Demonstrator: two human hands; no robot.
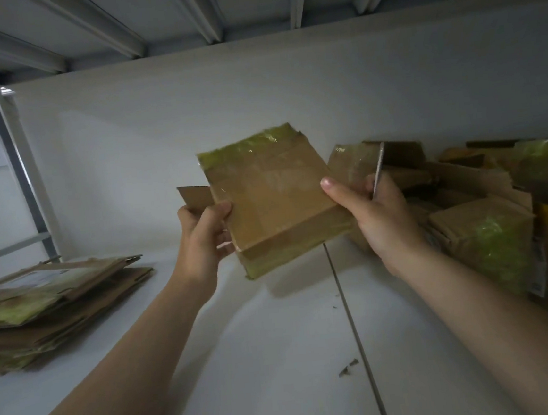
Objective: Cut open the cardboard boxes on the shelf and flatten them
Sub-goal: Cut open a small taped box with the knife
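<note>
A small brown cardboard box [271, 197], wrapped in yellowish clear tape, is held up in the air above the white shelf [244, 327]. My left hand [202, 241] grips its left edge, thumb on the front, beside a loose flap. My right hand [374, 217] holds the box's right side with the thumb pressed on the taped face. The same hand's fingers also hold a thin grey blade [379, 170] that sticks up behind the box.
A stack of flattened boxes [48, 306] lies on the shelf at the left. A pile of taped, uncut boxes [486, 207] fills the right side. Cardboard scraps [348, 367] lie near the shelf seam. Another shelf's underside hangs close overhead.
</note>
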